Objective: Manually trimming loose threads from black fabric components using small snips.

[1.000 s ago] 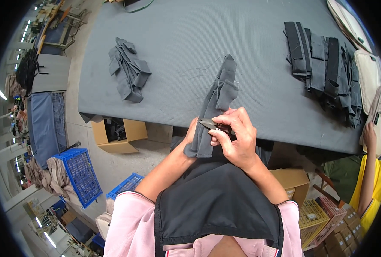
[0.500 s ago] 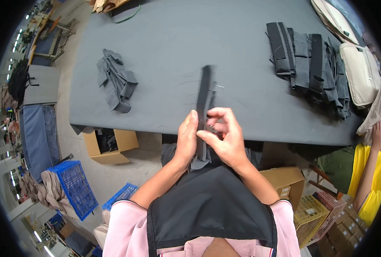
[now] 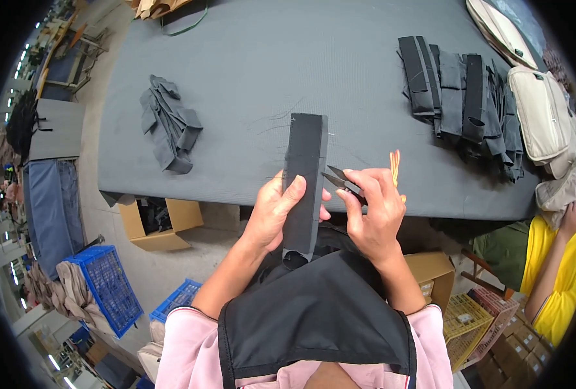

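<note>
My left hand grips a long black fabric strip near its lower half, thumb on top. The strip stands nearly upright in the view, with a folded loop at its near end and loose threads along its left edge. In my right hand is a pair of thread snips, its dark blades parted and pointing at the strip's right edge. An orange-striped band shows by the right fingers. Several black fabric strips lie in a pile at the right; a smaller bunch of dark fabric pieces is at the left.
Beige bags rest along the table's right side, near a person in a yellow top. A cardboard box stands under the table's front left. Blue crates are on the floor at left, yellow and pink crates at right.
The strip has turned so its wide face shows. My right hand has moved off it to the right, and the snips have come into clear view.
</note>
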Available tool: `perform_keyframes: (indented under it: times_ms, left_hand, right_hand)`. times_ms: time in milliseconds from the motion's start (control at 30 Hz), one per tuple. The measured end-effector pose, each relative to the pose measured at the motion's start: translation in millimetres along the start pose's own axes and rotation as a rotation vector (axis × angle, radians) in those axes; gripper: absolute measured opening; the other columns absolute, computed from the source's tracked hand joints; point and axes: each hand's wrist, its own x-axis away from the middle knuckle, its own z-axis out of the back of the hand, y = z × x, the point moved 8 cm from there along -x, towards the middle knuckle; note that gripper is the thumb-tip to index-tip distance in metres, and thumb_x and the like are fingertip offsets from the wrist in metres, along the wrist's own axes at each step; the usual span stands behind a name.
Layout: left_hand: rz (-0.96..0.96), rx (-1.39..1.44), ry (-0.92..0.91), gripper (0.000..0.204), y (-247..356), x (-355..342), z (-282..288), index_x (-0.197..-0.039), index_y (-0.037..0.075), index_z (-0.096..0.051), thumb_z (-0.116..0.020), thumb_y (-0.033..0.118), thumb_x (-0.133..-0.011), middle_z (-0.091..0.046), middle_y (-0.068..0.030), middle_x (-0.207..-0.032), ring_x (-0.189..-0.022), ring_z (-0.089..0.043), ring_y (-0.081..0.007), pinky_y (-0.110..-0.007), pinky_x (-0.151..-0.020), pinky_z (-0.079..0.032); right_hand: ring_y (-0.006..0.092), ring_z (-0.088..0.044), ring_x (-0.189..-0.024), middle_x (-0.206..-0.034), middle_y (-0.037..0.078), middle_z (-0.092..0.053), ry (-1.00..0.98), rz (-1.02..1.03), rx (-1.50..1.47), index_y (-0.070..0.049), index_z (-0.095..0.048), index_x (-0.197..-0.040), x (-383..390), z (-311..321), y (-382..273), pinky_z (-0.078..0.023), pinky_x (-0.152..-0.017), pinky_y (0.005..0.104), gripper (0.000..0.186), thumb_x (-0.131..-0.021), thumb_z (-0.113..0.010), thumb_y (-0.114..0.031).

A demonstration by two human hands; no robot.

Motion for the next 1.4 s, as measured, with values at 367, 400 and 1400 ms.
perform_keyframes:
  times_ms: [367,400,1400]
  left_hand:
    - [0.004,0.002,-0.012,0.038,-6,4,5,-0.106,0.001,-0.046,-0.056,0.034,-0.091,-0.062,-0.0139,-0.083,-0.063,-0.062,-0.0187,-0.030,-0.059,-0.052]
    - [0.005,0.003,-0.013,0.038,-6,4,6,-0.106,0.001,-0.046,-0.056,0.034,-0.091,-0.062,-0.0139,-0.083,-0.063,-0.062,-0.0187,-0.030,-0.059,-0.052]
    - [0.115,-0.251,-0.086,0.040,-4,8,2,-0.115,0.000,-0.046,-0.054,0.031,-0.092,-0.062,-0.0095,-0.081,-0.061,-0.060,-0.0131,-0.024,-0.058,-0.049]
  right_hand:
    - [0.0217,-0.053,-0.057,-0.077,0.005,-0.055,-0.010,0.053,0.014,-0.006,-0.060,-0.089,-2,-5,3,-0.042,-0.052,0.0306,0.021,-0.070,-0.068,-0.003]
    - [0.0217,-0.053,-0.057,-0.077,0.005,-0.055,-0.011,0.052,0.015,-0.006,-0.060,-0.089,-3,-5,2,-0.042,-0.052,0.0306,0.021,-0.070,-0.068,-0.003]
    - [0.0205,-0.056,-0.058,-0.075,0.007,-0.049,-0.133,0.017,-0.101,-0.003,-0.061,-0.090,-5,-15,8,-0.045,-0.050,0.0316,0.023,-0.069,-0.070,-0.001]
